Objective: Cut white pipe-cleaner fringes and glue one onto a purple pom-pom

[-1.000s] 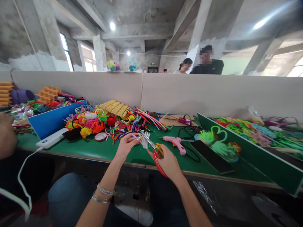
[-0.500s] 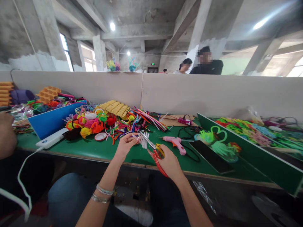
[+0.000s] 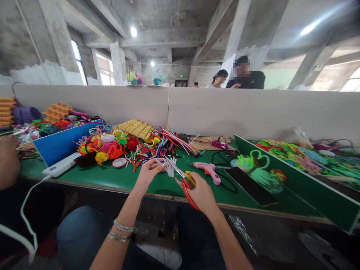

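Observation:
My left hand [image 3: 151,171] pinches a small bundle of white fuzzy strips [image 3: 170,168] above the green table's front part. In my right hand [image 3: 200,190] are scissors [image 3: 184,180] with red and yellow handles. Their metal blades point up and left and lie against the bundle, near my left fingertips. Whether a strip is between the blades is too small to tell. Just right of the scissors a pink glue gun [image 3: 208,170] lies on the table. A black phone [image 3: 251,187] rests farther right.
Colourful pipe cleaners [image 3: 180,141] and fuzzy pieces pile up at the back left. A white power strip [image 3: 62,165] sits beside a blue divider [image 3: 69,141]. Green fuzzy shapes [image 3: 266,176] stand near a green divider [image 3: 298,183]. Another person's arm [image 3: 8,161] is at far left.
The scissor blades have shifted slightly to the left at the white strips. Both hands have hardly moved. Behind the partition, a hand of the person in black now shows.

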The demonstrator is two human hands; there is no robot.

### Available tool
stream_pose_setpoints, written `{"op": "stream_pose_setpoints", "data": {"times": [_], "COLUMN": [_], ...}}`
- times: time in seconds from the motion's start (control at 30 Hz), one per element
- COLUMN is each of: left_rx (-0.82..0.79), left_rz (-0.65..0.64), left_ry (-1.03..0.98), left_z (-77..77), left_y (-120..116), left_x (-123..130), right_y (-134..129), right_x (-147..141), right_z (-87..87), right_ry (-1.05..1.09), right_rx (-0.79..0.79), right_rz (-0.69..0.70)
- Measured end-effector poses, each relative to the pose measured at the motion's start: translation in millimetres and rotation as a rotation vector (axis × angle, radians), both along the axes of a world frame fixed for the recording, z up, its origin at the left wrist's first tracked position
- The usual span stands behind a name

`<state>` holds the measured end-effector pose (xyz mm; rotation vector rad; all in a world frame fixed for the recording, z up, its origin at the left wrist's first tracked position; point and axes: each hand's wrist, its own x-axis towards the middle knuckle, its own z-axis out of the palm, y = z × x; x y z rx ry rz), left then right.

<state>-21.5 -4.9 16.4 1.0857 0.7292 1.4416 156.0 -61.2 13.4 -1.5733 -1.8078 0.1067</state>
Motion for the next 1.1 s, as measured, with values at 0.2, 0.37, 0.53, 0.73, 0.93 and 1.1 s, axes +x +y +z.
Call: {"op": "stream_pose_setpoints", "data": {"times": [0.2,0.37,0.53,0.73,0.93,1.1], "left_rx": [0.003,0.012,0.027,0.019,0.02,0.006], "left_rz": [-0.002,-0.007,0.0,-0.03,-0.026,-0.026], "left_ry": [0.04,0.055,0.066,0.096,0.091,0.058], "left_z": [0.4,0.6,1.6,2.5,3.8,4.4], "left_y": [0.8,1.3,1.0,2.2,1.2,0.1], "left_x": [-2.5,-4.1,-5.1,-6.9,-5.9,-5.0], "right_y": [-0.2,-0.2,1.2,7.0,14.5,24.0], "right_x": [0.0,1.2,2.7,4.7,8.0,14.1], "right_z": [-0.2,0.2,-0.2,-5.3,-11.8,-18.0], "right_ry": [0.011,0.011,0.01,0.025,-0.021,0.135], "right_rx": [-0.016,-0.018,-0.028,0.02,0.19,0.224], "right_rz": [0.0,0.001,-0.007,-0.064,-0.093,-0.121]}}
